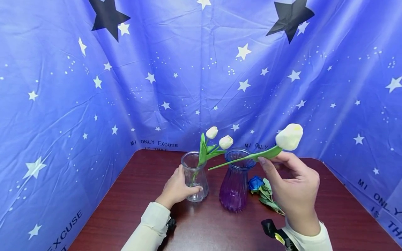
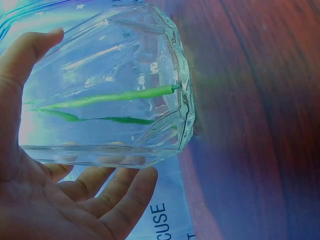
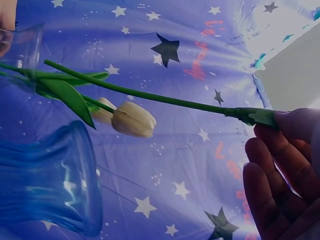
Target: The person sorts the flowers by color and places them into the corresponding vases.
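Note:
A clear glass vase (image 1: 198, 188) stands on the table, and my left hand (image 1: 176, 188) grips its side, fingers and thumb around it. Inside it are two white tulips (image 1: 225, 142); their green stems (image 2: 125, 96) show through the glass in the left wrist view. My right hand (image 1: 296, 188) pinches a third white tulip (image 1: 289, 136) near its leaf, just below the bloom. That tulip's stem (image 3: 150, 95) points left, its free end near the clear vase's rim, above and apart from the blue-purple glass vase (image 1: 233, 190).
A blue rose (image 1: 256, 182) with green leaves lies on the table to the right of the blue-purple vase, partly behind my right hand. The dark red wooden table (image 1: 110, 205) is enclosed by blue star-printed cloth (image 1: 201, 87) at the back and sides.

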### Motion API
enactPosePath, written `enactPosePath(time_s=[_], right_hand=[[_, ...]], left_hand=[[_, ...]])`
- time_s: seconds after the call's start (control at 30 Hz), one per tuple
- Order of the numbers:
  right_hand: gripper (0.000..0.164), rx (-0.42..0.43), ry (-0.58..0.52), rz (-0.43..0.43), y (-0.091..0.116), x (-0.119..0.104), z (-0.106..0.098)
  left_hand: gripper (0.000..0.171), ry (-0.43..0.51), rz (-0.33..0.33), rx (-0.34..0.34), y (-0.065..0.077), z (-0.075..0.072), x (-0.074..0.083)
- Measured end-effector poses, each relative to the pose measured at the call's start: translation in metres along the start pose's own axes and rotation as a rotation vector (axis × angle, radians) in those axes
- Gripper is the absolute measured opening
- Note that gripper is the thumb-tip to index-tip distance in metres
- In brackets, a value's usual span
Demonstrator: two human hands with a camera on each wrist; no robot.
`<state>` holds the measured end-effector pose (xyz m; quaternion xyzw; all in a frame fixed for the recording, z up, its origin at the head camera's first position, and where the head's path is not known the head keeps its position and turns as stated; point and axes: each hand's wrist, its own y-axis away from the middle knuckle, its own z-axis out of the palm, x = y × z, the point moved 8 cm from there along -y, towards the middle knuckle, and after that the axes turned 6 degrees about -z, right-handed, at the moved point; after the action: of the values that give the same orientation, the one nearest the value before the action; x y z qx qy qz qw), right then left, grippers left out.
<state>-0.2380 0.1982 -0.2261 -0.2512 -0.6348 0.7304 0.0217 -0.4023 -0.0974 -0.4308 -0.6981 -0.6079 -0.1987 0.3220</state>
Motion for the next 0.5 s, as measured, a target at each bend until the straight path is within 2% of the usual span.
enactPosePath(time_s=[0.23, 0.5], right_hand=[[0.016, 0.005, -0.023, -0.051, 0.0003, -0.0074, 0.0087], [0.013, 0.064, 0.011, -0.078, 0.0029, -0.006, 0.0055]], left_hand=[[0.097, -0.01, 0.002, -0.001, -0.0003, -0.0002, -0.0007], [0.097, -0.004, -0.011, -0.004, -0.0001, 0.0005, -0.0013]])
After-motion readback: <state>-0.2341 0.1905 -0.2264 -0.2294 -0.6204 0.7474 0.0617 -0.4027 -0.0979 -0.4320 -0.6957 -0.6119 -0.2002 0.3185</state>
